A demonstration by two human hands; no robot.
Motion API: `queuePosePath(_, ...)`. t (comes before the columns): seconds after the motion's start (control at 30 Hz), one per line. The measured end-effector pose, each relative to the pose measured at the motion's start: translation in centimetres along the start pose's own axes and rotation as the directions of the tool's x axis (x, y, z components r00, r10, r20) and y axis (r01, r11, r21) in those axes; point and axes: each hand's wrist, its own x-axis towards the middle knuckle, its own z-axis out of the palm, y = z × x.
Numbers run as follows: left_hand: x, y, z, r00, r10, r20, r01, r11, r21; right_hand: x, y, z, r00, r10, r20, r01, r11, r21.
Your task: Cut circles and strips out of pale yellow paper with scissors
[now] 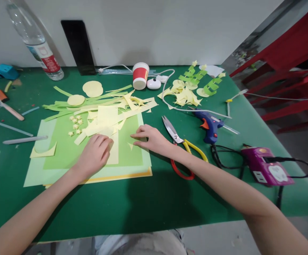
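My left hand rests knuckles-up on a pale yellow paper strip, fingers curled onto it. My right hand lies flat, fingers stretched left, beside a small yellow paper scrap. Both are over a stack of green and yellow paper sheets. A heap of yellow paper strips and cut-offs lies just beyond the hands, with several tiny folded paper stars to its left.
Scissors with yellow and red handles lie right of my right hand. A blue glue gun, a purple power strip, a red cup, a water bottle and green paper spirals stand on the green table.
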Motion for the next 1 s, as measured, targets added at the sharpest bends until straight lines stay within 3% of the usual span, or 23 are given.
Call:
queuePosePath(0.13,0.0,0.1,0.0,1.000,0.000,0.005,0.000,1.000,0.005,-0.5,-0.7,-0.3,1.000,-0.001,-0.016,0.002,0.999,0.033)
queuePosePath(0.33,-0.1,0.0,0.1,1.000,-0.006,-0.001,0.006,1.000,0.000,-1.6,-1.8,0.9,0.985,0.115,-0.129,-0.120,0.992,-0.032)
queuePosePath(0.57,0.0,0.0,0.1,1.000,-0.007,-0.004,0.007,1.000,-0.017,-1.8,-2.6,2.6,0.986,0.132,-0.097,-0.143,0.983,-0.116)
queuePosePath(1.0,-0.1,-0.1,0.3,1.000,0.000,-0.012,0.000,1.000,-0.017,0.2,-2.2,1.4,0.963,0.253,-0.089,-0.266,0.946,-0.188)
